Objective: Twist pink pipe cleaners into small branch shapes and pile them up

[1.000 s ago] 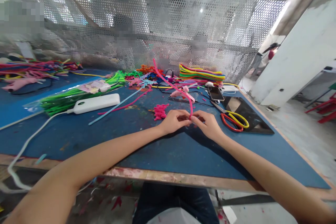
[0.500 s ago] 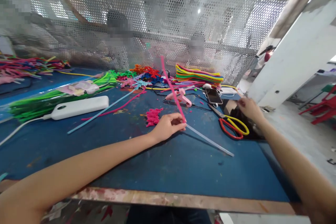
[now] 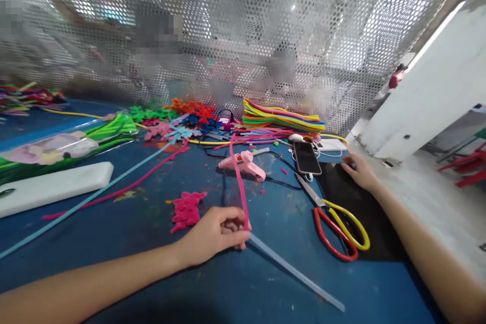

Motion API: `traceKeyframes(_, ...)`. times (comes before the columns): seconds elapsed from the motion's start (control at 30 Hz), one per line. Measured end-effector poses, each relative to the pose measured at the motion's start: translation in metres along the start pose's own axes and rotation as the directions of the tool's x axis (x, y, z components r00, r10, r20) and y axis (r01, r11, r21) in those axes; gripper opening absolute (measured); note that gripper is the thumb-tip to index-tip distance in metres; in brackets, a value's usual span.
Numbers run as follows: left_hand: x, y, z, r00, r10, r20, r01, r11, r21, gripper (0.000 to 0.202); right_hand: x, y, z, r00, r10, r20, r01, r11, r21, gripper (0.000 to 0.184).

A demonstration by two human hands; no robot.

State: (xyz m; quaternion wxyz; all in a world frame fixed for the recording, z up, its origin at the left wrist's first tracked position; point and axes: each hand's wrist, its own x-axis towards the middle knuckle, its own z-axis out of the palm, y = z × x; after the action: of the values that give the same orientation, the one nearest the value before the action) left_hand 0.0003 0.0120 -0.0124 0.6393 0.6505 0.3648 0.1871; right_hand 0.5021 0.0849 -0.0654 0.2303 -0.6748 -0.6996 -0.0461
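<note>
Between the thumb and fingers of my left hand [image 3: 224, 233] is a pink pipe cleaner [image 3: 238, 182], which stands up and leans away from me. A pale translucent stick [image 3: 296, 268], like a long glue stick, runs from these fingertips toward the lower right. Whether the hand grips the stick too, I cannot tell. My right hand [image 3: 360, 174] has its fingers curled at the far right corner of a black sheet [image 3: 374, 228]; what lies within them is hidden. Scissors [image 3: 339, 230] with red and yellow handles lie partly on that sheet. Left of my left hand is a small pink pipe-cleaner piece [image 3: 187, 210].
A pink glue gun [image 3: 245, 163] with a black cord lies beyond my left hand. A phone [image 3: 307, 158], bundled coloured pipe cleaners [image 3: 283, 117] and bent shapes [image 3: 193, 111] line the back. At left are a white power bank [image 3: 56, 187] and bagged green stems [image 3: 110, 129].
The view has come closer to the table. The black sheet, bunched up before, now lies flatter under my right hand. My left hand keeps its hold on the pink pipe cleaner.
</note>
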Motion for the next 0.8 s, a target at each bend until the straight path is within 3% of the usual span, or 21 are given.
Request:
traceKeyframes(0.17,0.016,0.008,-0.004,0.999,-0.007,0.032,0.009,0.997,-0.073,0.021,-0.008,-0.002,-0.002,0.992,0.069,-0.103,-0.064,0.996,0.056,0.034)
traceKeyframes(0.3,0.022,0.012,-0.007,1.0,-0.001,0.02,0.0,0.999,0.051,0.02,-0.032,-0.034,-0.024,0.97,0.163,-0.18,-0.177,0.982,-0.064,0.031)
traceKeyframes(0.33,0.022,0.011,-0.008,1.0,0.013,0.02,-0.015,0.995,0.1,0.019,-0.042,-0.049,-0.031,0.971,0.194,-0.141,-0.207,0.974,-0.089,0.029)
traceKeyframes(0.4,0.021,0.01,-0.01,0.998,0.056,0.037,-0.062,0.98,0.187,0.018,-0.065,-0.082,-0.045,0.971,0.231,0.068,-0.224,0.97,-0.096,0.027)
traceKeyframes(0.5,0.018,0.009,-0.011,0.983,0.156,0.1,-0.179,0.939,0.292,0.015,-0.099,-0.138,-0.059,0.929,0.218,0.299,-0.216,0.976,-0.039,0.033)
traceKeyframes(0.57,0.017,0.009,-0.011,0.96,0.233,0.159,-0.275,0.895,0.351,0.014,-0.118,-0.169,-0.062,0.944,0.177,0.28,-0.176,0.984,-0.028,0.039)
traceKeyframes(0.63,0.015,0.008,-0.01,0.93,0.295,0.221,-0.361,0.85,0.383,0.013,-0.131,-0.191,-0.064,0.933,0.214,0.29,-0.217,0.976,-0.019,0.044)
traceKeyframes(0.73,0.012,0.007,-0.01,0.874,0.359,0.328,-0.467,0.807,0.361,0.011,-0.136,-0.209,-0.066,0.889,0.275,0.366,-0.334,0.936,0.108,0.037)
traceKeyframes(0.8,0.01,0.004,-0.01,0.824,0.411,0.391,-0.537,0.786,0.306,0.01,-0.129,-0.215,-0.068,0.897,0.27,0.35,-0.359,0.907,0.219,0.032)
